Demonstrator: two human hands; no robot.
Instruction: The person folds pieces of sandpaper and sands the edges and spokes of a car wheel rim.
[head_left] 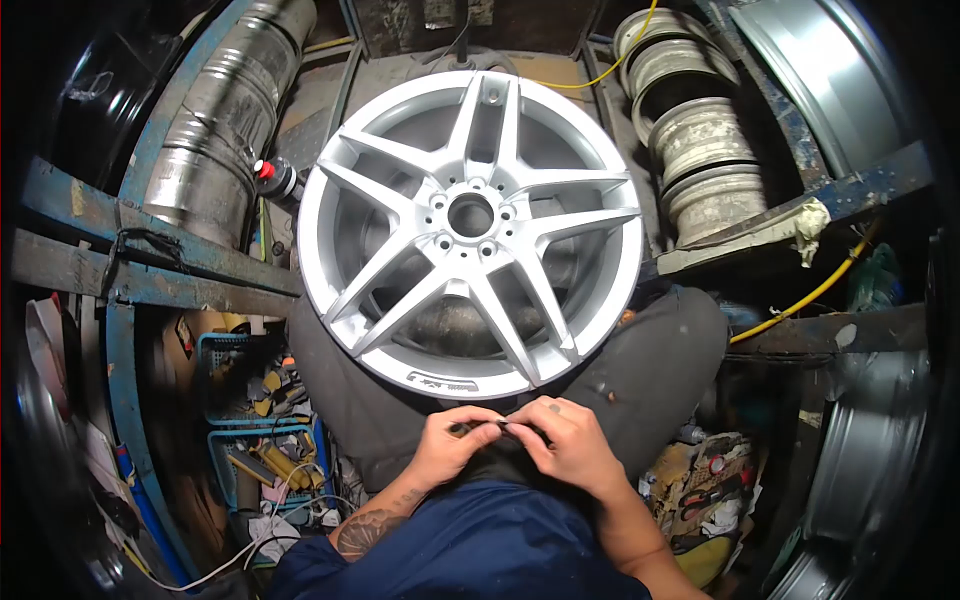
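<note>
A silver alloy wheel rim (545, 265) with paired spokes lies face up in front of me, above my knees. Just below its near edge, my left hand (460, 440) and my right hand (560, 440) meet in front of my dark blue shirt. The fingers of both hands are pinched together around a small dark thing, too small to name. A dark marking (442, 383) shows on the rim's near lip. Neither hand visibly touches the rim.
Metal rims are stacked at the left (205, 150) and right (710, 150). Blue baskets (215, 435) of small items stand lower left. A bottle with a red cap (277, 178) is beside the rim. A yellow hose (810, 300) crosses the right side, near blue metal frames (125, 400).
</note>
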